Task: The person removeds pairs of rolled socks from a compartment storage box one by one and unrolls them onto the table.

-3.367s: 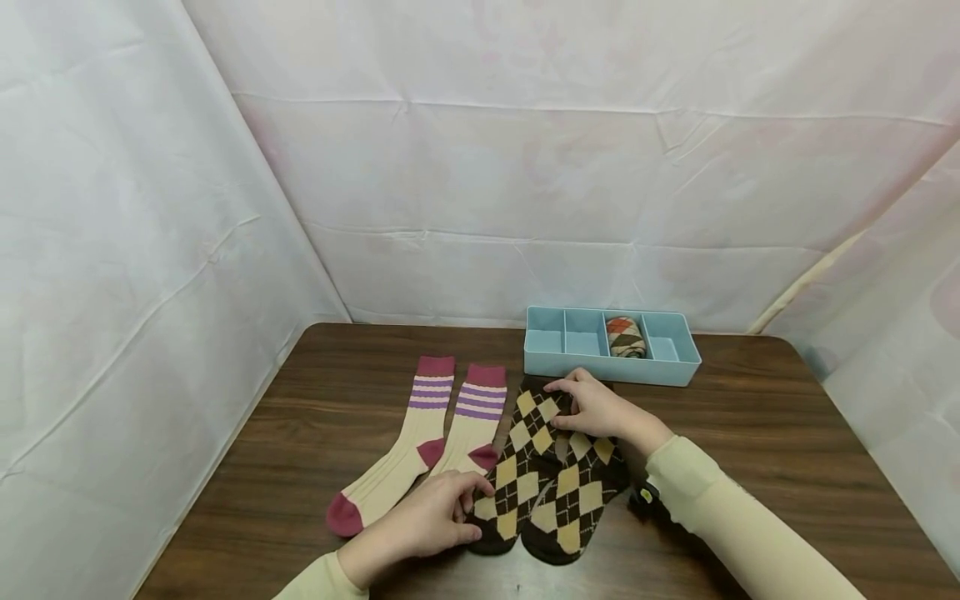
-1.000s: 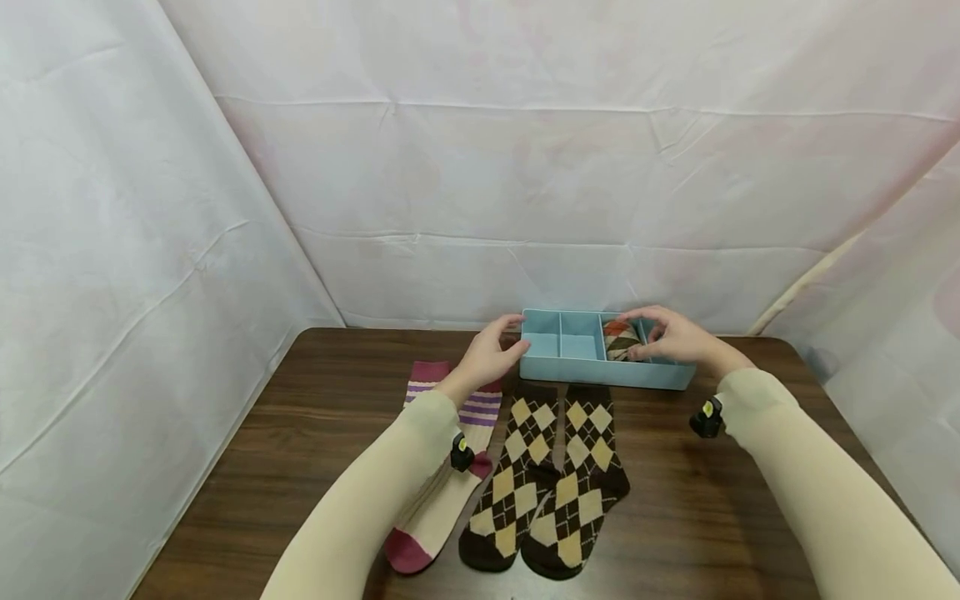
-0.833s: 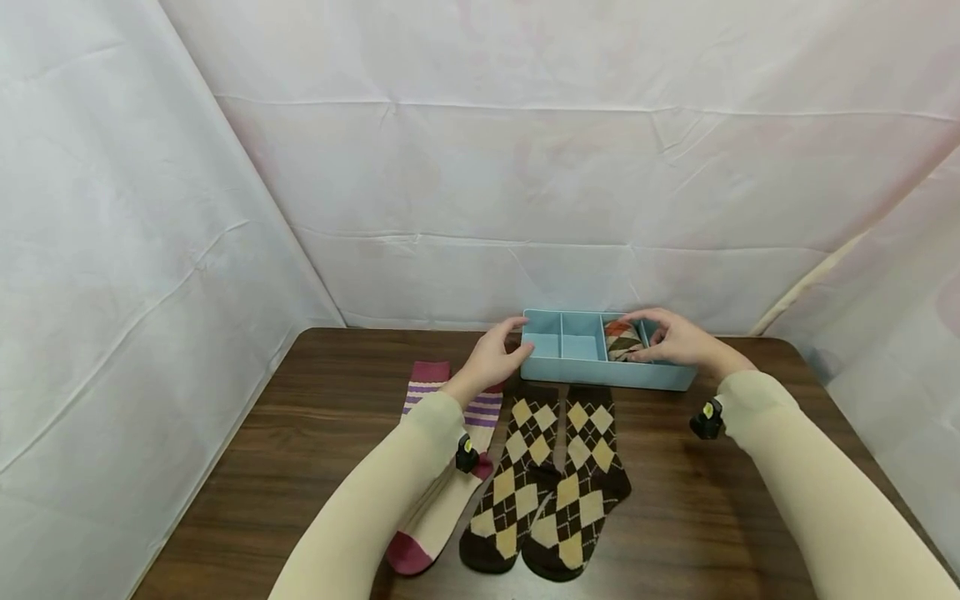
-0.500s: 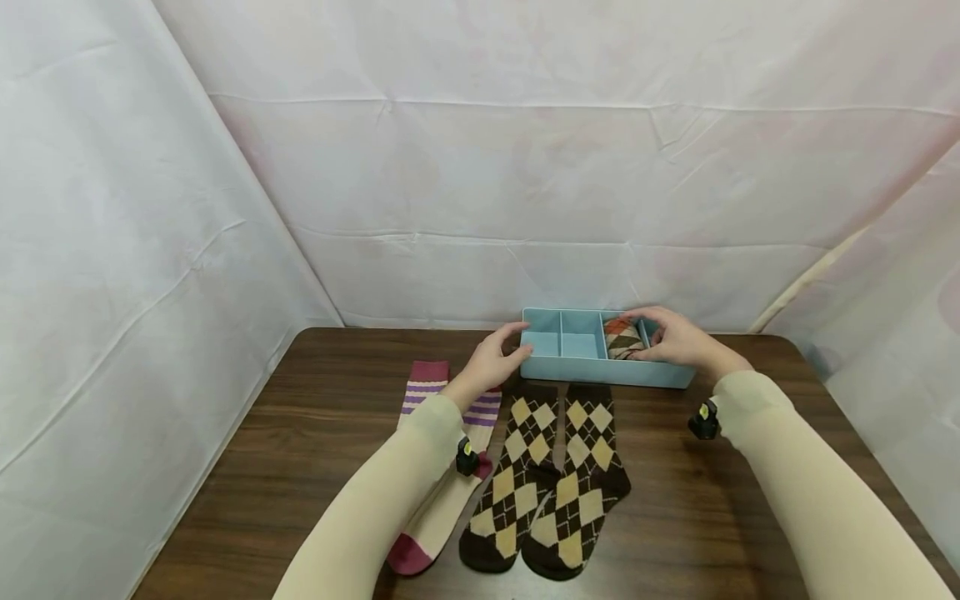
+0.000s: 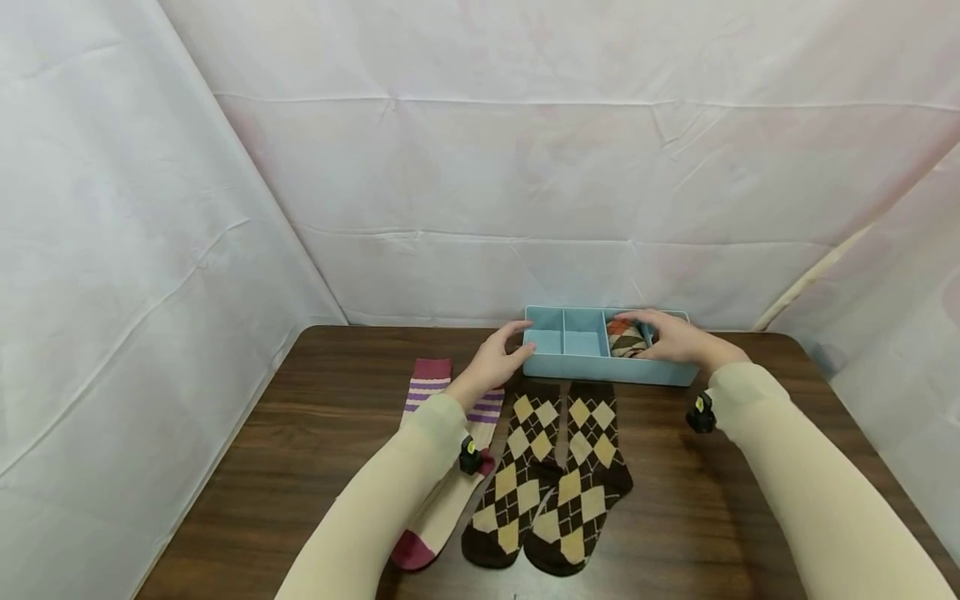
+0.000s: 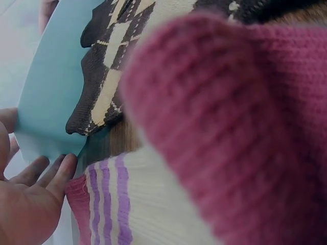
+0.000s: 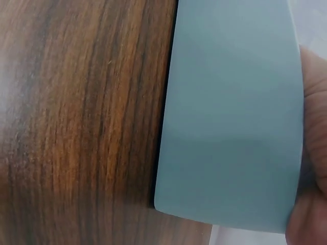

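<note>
Surface (image 5: 315, 467): brown wood; white cloth (image 5: 480, 183) is hung behind box (image 5: 566, 367).
Box end: touched by left hand (image 5: 492, 362), fingers extended.
Sock roll (image 5: 624, 340): inside box, under right hand (image 5: 678, 340); gripping cannot be told.

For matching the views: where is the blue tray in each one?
Head: blue tray, right of center, slightly below middle.
Left wrist: blue tray, along the upper left.
Right wrist: blue tray, much of the right half.
Shared landmark: brown wooden tabletop, visible in all three.
</note>
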Tool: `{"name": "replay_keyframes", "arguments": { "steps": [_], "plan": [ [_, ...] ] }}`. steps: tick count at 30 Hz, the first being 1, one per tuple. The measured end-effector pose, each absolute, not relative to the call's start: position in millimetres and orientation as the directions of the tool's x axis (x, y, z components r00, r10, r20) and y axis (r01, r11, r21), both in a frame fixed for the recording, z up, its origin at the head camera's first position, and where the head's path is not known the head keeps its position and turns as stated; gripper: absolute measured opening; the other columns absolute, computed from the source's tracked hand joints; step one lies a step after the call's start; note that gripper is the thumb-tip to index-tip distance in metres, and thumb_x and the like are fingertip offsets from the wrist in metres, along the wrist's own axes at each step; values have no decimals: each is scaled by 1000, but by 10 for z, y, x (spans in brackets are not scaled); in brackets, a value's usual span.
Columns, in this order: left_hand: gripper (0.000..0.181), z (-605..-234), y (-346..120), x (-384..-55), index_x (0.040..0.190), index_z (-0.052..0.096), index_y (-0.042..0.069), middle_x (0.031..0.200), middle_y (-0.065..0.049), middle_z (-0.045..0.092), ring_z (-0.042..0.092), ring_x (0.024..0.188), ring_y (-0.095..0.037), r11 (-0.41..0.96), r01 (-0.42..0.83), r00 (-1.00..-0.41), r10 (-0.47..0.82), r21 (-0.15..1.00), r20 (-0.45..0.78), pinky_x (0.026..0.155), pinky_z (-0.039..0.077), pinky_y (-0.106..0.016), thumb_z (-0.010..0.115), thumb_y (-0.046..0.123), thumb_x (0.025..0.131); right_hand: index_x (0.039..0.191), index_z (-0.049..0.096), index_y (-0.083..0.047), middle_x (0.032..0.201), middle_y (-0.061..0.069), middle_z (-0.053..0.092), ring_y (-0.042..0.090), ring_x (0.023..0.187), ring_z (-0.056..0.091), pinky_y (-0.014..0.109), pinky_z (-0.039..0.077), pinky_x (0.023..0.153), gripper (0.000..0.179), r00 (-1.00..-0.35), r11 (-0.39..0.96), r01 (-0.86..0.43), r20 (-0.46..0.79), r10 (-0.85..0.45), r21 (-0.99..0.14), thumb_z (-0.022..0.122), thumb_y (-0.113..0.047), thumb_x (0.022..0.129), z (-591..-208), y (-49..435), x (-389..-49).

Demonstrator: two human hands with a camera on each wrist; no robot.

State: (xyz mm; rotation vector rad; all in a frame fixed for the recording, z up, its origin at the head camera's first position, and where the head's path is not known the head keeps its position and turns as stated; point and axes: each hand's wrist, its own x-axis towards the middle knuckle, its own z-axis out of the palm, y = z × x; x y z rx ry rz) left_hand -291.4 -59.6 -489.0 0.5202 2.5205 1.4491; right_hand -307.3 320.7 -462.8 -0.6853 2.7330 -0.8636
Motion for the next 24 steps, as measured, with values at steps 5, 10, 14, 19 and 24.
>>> {"name": "replay_keyframes", "arguments": {
  "steps": [5,10,14,19,24],
  "plan": [
    [58,-4892,-599,-2916,168,45,26,173,-4,40,40,157,-34,463,200,-921,389,864,5,121,40,-61,61,41,114,164,46,-9,167,34,34,59,145,41,57,51,90,82,-873,732,-375,-48,-485,-569,83,1,92,-4647,3190,-3117],
    [59,-4903,-581,-2920,167,45,27,173,-4,40,40,158,-34,465,187,-923,384,865,-7,122,40,-61,62,42,113,162,49,-6,164,34,38,60,143,43,60,51,92,81,-876,740,-382,-40,-481,-554,80,7,89,-4657,3179,-3130],
    [59,-4904,-559,-2937,167,45,27,172,-4,41,40,158,-34,467,184,-923,385,865,-12,122,40,-61,62,42,113,161,49,-2,162,35,42,58,142,45,59,49,92,82,-873,740,-394,-29,-486,-545,78,11,85,-4644,3181,-3123],
    [58,-4913,-545,-2941,167,45,29,172,-4,42,40,158,-34,473,171,-923,383,864,-27,120,42,-60,62,42,113,158,52,0,157,35,49,55,134,54,57,50,90,80,-870,740,-411,-13,-493,-533,80,11,84,-4636,3169,-3114],
    [58,-4924,-533,-2937,167,45,29,172,-5,42,46,153,-34,457,164,-923,384,874,-28,113,49,-56,61,43,113,157,54,-3,155,34,51,52,129,58,56,50,90,76,-887,753,-391,-1,-462,-529,80,8,87,-4658,3173,-3099]
  ]
}}
